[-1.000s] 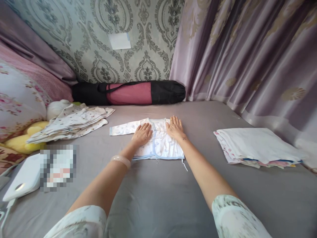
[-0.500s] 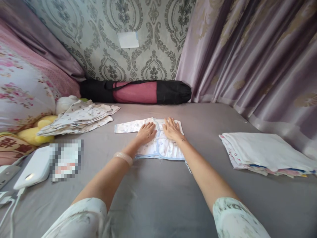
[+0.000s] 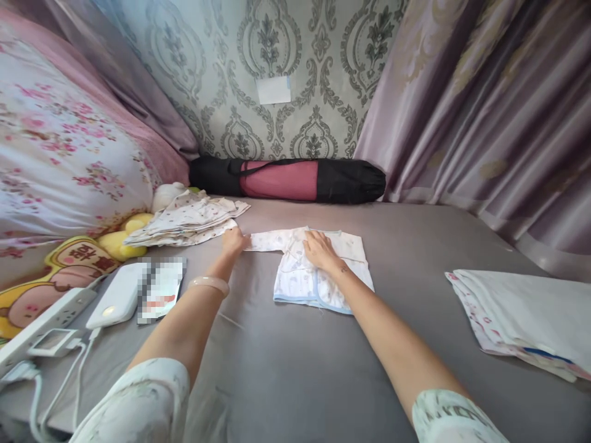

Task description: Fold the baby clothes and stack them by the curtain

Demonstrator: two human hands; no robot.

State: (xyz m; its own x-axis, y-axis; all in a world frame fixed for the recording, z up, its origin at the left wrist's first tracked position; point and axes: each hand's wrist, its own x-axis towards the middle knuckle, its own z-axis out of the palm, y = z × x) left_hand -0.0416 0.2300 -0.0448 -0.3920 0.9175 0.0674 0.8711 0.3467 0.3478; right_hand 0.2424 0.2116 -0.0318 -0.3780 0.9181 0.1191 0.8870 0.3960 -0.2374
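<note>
A small white baby shirt (image 3: 318,277) with blue trim lies flat on the grey bed sheet (image 3: 286,357). Its left sleeve (image 3: 265,241) stretches out to the left. My left hand (image 3: 233,241) is closed on the cuff end of that sleeve. My right hand (image 3: 320,251) lies flat, fingers stretched out, on the upper middle of the shirt and presses it down.
A pile of patterned baby clothes (image 3: 189,220) lies at the left, a folded stack (image 3: 526,314) at the right. A black and pink roll bag (image 3: 290,179) lies along the wall. A white device (image 3: 119,296), power strip (image 3: 41,317), cables and plush toys sit at the left edge.
My left hand has left the shirt's body and slid left to the sleeve end, closing on it. My right hand stays flat on the shirt. The view has turned left.
</note>
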